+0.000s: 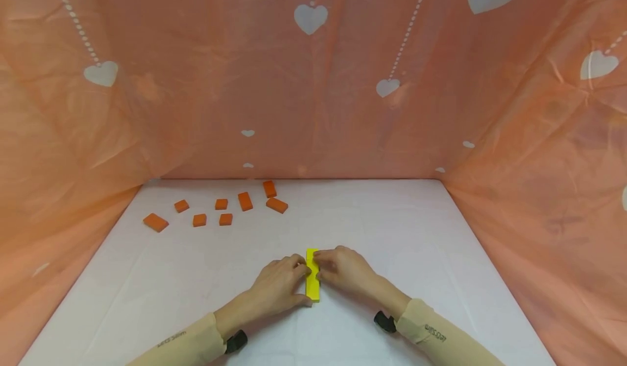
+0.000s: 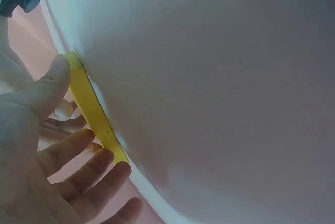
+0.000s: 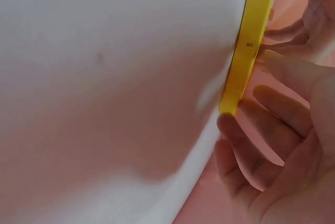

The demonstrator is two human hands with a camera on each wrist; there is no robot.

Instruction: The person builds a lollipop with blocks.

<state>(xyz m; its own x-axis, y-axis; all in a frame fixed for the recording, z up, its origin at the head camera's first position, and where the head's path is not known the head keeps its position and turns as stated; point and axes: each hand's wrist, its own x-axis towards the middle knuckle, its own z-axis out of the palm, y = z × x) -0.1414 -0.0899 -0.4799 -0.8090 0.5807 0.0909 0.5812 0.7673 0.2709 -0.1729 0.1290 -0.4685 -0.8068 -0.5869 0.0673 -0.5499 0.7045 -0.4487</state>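
Yellow strip (image 1: 312,288) lies btwn my hands on the tabletop (image 1: 392,230), one end towards me. Left hand (image 1: 278,283) is relaxed, thumb by the near end, fingertips at the strip's left side. Right hand (image 1: 354,272) is likewise loose, thumb & fingertips touching the right side nr the far end. Neither wraps it, AFAICT. Progress, I'd judge: yellow's lined up straight; can't tell if it's 1 pc or several. 8 orange pcs (image 1: 225,219) lie scattered beyond my left hand, prob. all left to do.
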